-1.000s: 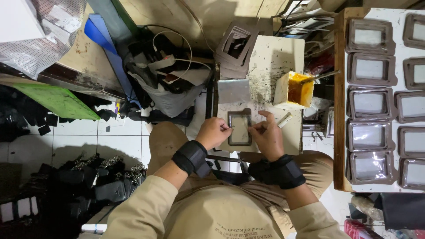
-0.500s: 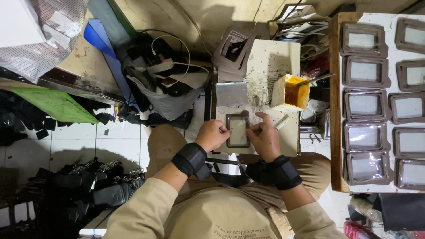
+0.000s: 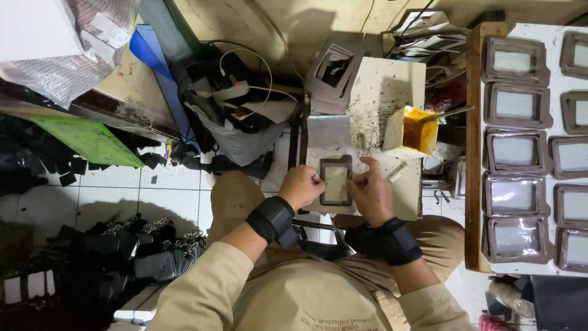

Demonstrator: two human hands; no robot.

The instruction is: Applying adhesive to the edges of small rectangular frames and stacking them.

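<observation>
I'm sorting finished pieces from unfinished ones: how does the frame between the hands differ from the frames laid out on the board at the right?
The frame between the hands lies alone on the small table, pinched by the left hand and right hand; the frames on the board lie untouched in rows. Its rim looks darker, theirs greyer-brown. Both kinds are rounded rectangles with a pale window.

glue pot (image 3: 411, 130); finished frames (image 3: 513, 64); green sheet (image 3: 89, 140); cable (image 3: 245, 67)

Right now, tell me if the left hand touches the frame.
Touching: the head view shows the left hand fingers pressed on the frame's left edge.
</observation>
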